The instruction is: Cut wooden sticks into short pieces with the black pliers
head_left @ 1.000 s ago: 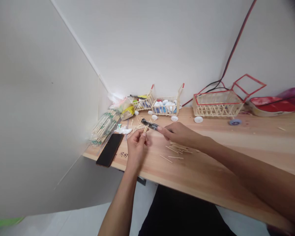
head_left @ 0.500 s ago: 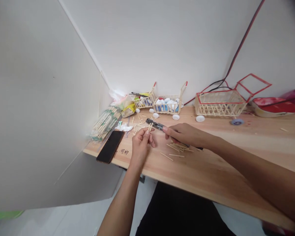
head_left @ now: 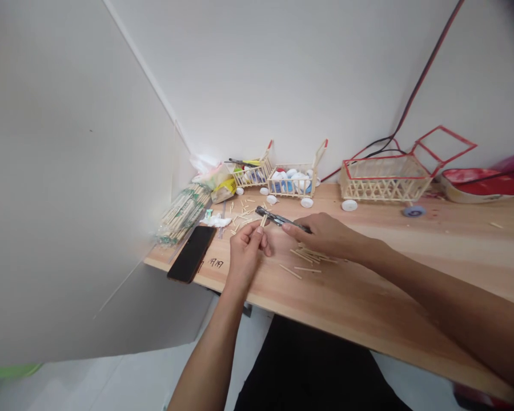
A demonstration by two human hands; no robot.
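My left hand (head_left: 245, 242) is closed, pinching short wooden sticks (head_left: 263, 221) upright between thumb and fingers. In my right hand (head_left: 323, 233) is a pair of dark pliers (head_left: 280, 219), fingers wrapped round the handles. The plier jaws are at the tops of the sticks; whether they grip them I cannot tell. Below my right hand lies a loose pile of cut sticks (head_left: 308, 256), with a few apart toward the front edge. Small stick offcuts (head_left: 242, 217) are scattered just beyond my left hand.
A black phone (head_left: 192, 254) lies at the left table edge, near bagged sticks (head_left: 184, 212) and a crumpled tissue (head_left: 217, 221). Two small stick carts (head_left: 252, 176) with contents and a larger red-trimmed cart (head_left: 385, 180) stand along the wall. A red-lined container (head_left: 475, 191) is at far right.
The pliers have swung so that their jaws now meet the tops of the sticks, and their handles are drawn closer together. My left hand has stayed nearly still.
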